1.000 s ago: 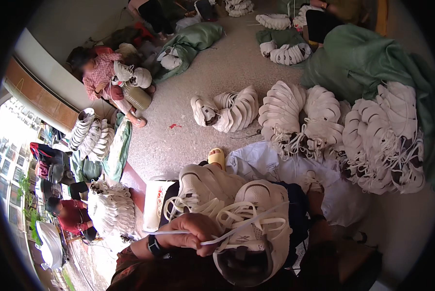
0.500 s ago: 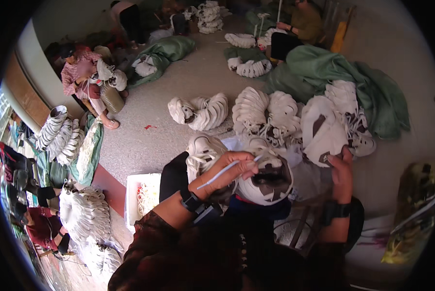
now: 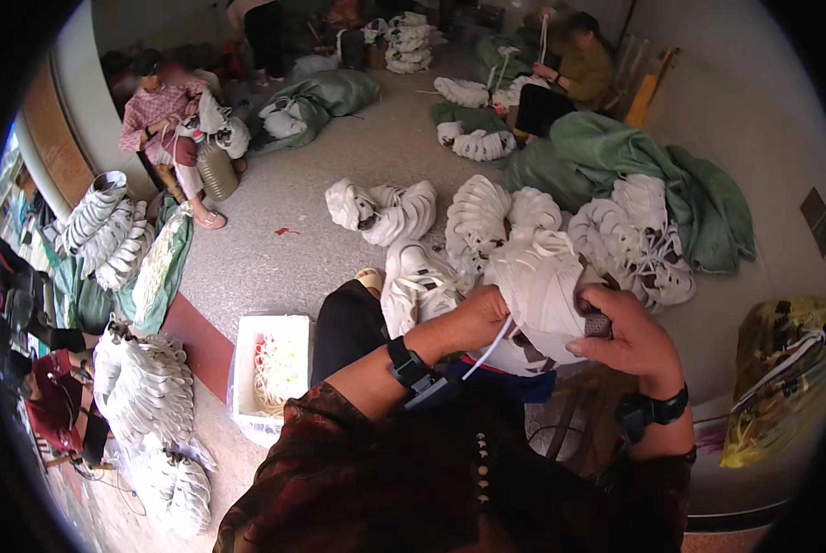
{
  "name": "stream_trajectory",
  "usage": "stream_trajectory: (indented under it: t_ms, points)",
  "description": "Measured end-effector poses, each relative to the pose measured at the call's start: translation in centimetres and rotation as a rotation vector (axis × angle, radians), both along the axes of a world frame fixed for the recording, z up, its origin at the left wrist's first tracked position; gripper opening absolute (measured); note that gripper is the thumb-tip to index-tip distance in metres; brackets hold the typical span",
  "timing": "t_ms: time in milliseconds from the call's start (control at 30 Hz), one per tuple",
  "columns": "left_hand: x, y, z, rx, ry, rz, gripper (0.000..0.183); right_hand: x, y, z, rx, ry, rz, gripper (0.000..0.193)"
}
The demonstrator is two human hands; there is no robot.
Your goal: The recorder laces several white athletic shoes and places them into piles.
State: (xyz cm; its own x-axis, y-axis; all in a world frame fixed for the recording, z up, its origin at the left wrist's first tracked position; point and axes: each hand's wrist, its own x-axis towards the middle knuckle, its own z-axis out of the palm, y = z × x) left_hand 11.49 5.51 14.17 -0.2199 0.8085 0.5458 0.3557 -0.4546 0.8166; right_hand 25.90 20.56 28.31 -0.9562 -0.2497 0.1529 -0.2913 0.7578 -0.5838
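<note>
A white shoe upper (image 3: 534, 293) with a dark lining is held up in front of my lap. My right hand (image 3: 629, 336) grips its right end, thumb and fingers closed around the dark-lined opening. At its left side, my left hand (image 3: 475, 318) is closed, touching or very near the upper. A thin pale stick-like piece (image 3: 488, 350) pokes out below the left fingers; whether it is a tool or a lace end I cannot tell. Just beyond my left hand lie more white uppers (image 3: 419, 286) with laces.
A white box (image 3: 275, 410) of pale laces or bands stands at my left. Stacked uppers (image 3: 477, 217) lie ahead, beside a green sack (image 3: 698, 203). A yellow bag (image 3: 772, 396) is at the right. Seated co-workers (image 3: 169, 120) handle uppers farther off.
My right hand has come left with the upper, now in front of me. My left hand has turned downward and moved to the upper's side, the pale stick still in it.
</note>
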Motion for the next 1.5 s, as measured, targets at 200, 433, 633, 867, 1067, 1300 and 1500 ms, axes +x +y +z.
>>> stream_trajectory:
  t_ms: [200,433,633,867,1067,1300,1500]
  points:
    - [-0.5,0.3,-1.9,0.051,-0.181,-0.106,0.018,-0.4,-2.1,-0.1,0.140,-0.066,-0.037,0.047]
    - [-0.9,0.5,-1.0,-0.013,-0.332,-0.160,0.012,-1.2,-1.8,-1.6,0.049,0.199,-0.166,0.042]
    - [-0.8,-0.3,-0.4,-0.012,-0.296,-0.130,0.013,-1.9,-1.0,-1.3,0.103,0.038,-0.090,0.049]
    - [-1.3,0.9,-3.3,0.037,-0.775,-0.393,0.019,-2.8,0.2,-1.2,0.048,-0.214,0.087,0.070]
    - [-2.0,1.6,-4.0,0.127,-0.556,-0.172,0.030,-1.0,-3.3,0.3,0.552,-0.034,-0.066,0.053]
    - [0.2,-0.6,0.2,0.207,-0.968,0.364,0.024,-1.6,-3.2,-3.9,0.661,0.144,-0.096,0.039]
    - [3.8,-3.3,3.1,0.175,-0.394,0.047,0.024,-3.5,-3.8,-7.1,0.548,0.430,-0.104,0.030]
